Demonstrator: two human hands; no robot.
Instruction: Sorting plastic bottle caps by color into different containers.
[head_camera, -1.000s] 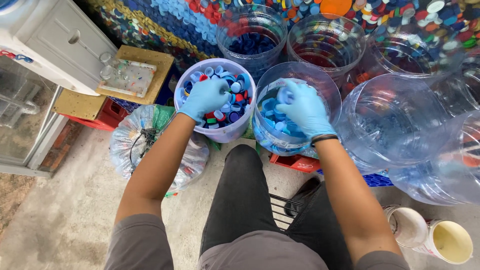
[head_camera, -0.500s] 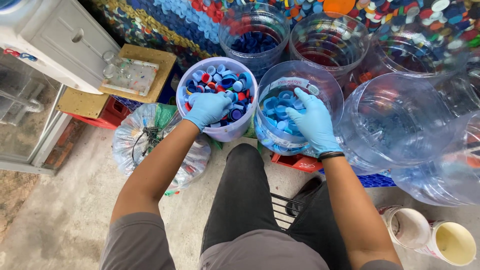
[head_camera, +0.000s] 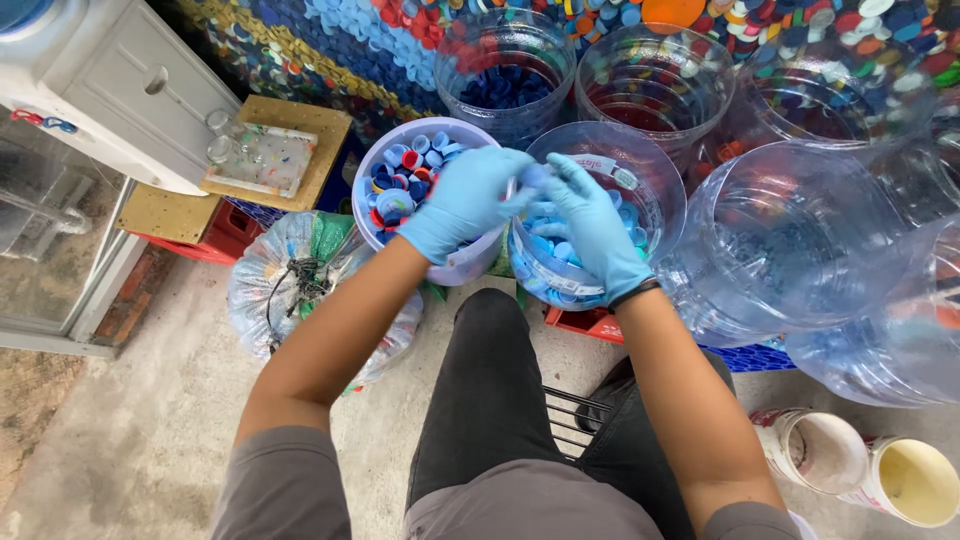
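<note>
Both my hands wear light blue gloves. My left hand (head_camera: 462, 200) is over the right rim of a lavender bucket (head_camera: 372, 160) filled with mixed red, blue and white bottle caps. Its fingers are curled around small caps and reach toward the clear jar of light blue caps (head_camera: 640, 215). My right hand (head_camera: 592, 225) hovers over that jar with fingers spread, its fingertips touching those of the left hand at the jar's left rim.
Several large clear jars with sorted caps (head_camera: 505, 70) (head_camera: 655, 75) (head_camera: 790, 240) stand behind and to the right. A tied plastic bag (head_camera: 290, 275) lies at the left, near a wooden board with a clear tray (head_camera: 262, 155). Two paint cans (head_camera: 860, 465) sit bottom right.
My left hand has lifted out of the lavender bucket and moved right to the blue-cap jar. My right hand has risen from inside the jar to meet it.
</note>
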